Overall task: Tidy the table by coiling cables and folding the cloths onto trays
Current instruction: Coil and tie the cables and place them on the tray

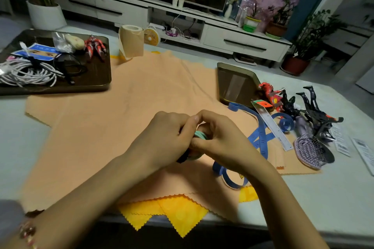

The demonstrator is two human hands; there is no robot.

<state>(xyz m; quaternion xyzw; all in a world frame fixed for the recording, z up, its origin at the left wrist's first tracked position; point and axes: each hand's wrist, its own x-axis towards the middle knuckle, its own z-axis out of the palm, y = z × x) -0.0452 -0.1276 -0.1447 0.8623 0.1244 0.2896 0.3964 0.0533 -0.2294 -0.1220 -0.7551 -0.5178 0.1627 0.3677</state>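
Peach-coloured cloth point(141, 97) covers the middle of the worktop point(323, 198), and both hands meet just above it. The left hand point(164, 139) and the right hand point(220, 139) are curled tight against each other, fingers closed round a small mint-green cable point(200, 135) bundled between them; only a few green loops show past the knuckles. Something dark pokes out under the left hand, and I cannot tell what it is. A yellow cloth point(178, 212) with a zigzag edge peeks out from under the peach one at the near edge.

On the far left, a dark tray point(95, 79) carries a coiled white cable point(26, 75), a black cable point(68, 66) and a red toy figure point(95, 46). A second tray point(234, 85) sits to the right, on the cloth's edge. A blue measuring tape point(261, 137) lies loose beside the right hand, running under a ruler point(271, 125). Further right lie a purple hairbrush point(311, 151) and several dark toy figures point(315, 111).
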